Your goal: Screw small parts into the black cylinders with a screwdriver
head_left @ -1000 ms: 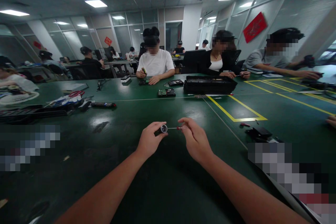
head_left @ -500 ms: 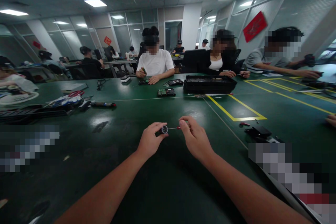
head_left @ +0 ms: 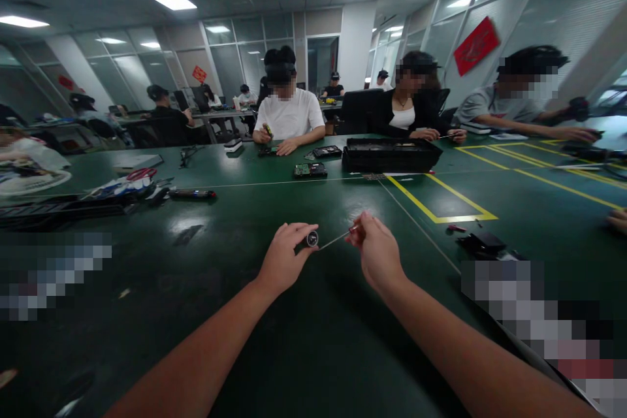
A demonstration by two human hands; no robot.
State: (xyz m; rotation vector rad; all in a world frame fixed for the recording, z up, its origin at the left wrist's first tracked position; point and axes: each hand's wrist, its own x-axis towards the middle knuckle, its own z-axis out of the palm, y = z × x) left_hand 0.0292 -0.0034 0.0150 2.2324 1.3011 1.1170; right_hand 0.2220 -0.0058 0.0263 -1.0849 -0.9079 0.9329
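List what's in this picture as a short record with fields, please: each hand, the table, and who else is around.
Left hand: left hand grips a dark screwdriver handle, its round end toward the camera
Right hand: right hand pinches a thin bit by its red end; the bit's other end meets the handle
Surface: green table with yellow tape lines
Nearby: black tray, circuit board, red scissors
Others: people seated on the far side, working

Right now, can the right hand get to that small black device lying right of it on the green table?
Probably yes. The right hand is pinching a thin bit, so it isn't free, but only bare table lies between it and the small black device, with nothing blocking the way.
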